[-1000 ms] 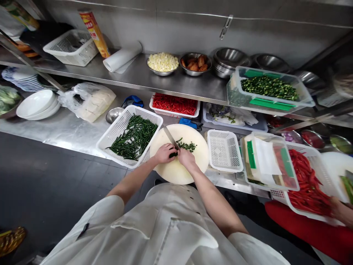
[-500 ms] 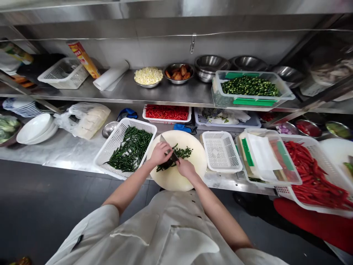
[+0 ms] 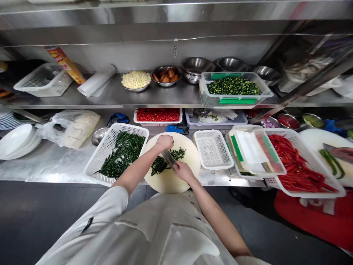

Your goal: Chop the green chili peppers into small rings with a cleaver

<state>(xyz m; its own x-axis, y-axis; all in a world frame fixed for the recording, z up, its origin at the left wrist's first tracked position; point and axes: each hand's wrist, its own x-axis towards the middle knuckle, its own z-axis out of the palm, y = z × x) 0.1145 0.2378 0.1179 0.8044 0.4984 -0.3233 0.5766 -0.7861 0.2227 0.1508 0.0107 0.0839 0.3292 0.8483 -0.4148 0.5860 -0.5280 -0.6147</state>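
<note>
My right hand (image 3: 183, 171) grips a kitchen knife (image 3: 170, 159), its broad blade slanting to the far left over a round white cutting board (image 3: 176, 184). My left hand (image 3: 164, 142) is closed just beyond the blade, above the board's far part; whatever its fingers hold is hidden. Long thin dark-green vegetables (image 3: 158, 165) lie on the board left of the blade. Small chopped green pieces (image 3: 178, 152) are scattered to its right. Left of the board stands a white perforated basket (image 3: 93, 167) with more of the long green vegetables (image 3: 121, 152).
A white basket (image 3: 213, 149) and lidded plastic box (image 3: 253, 152) stand right of the board, then a basket of red chillies (image 3: 300, 169). A co-worker's hand (image 3: 342, 152) holds a knife at another board (image 3: 311, 138). The shelf (image 3: 165, 96) carries bowls and a green-filled box (image 3: 234, 90).
My left hand has moved up and away from the green vegetables to the board's far side. The knife stays in my right hand. The view has turned right, showing the co-worker's hand.
</note>
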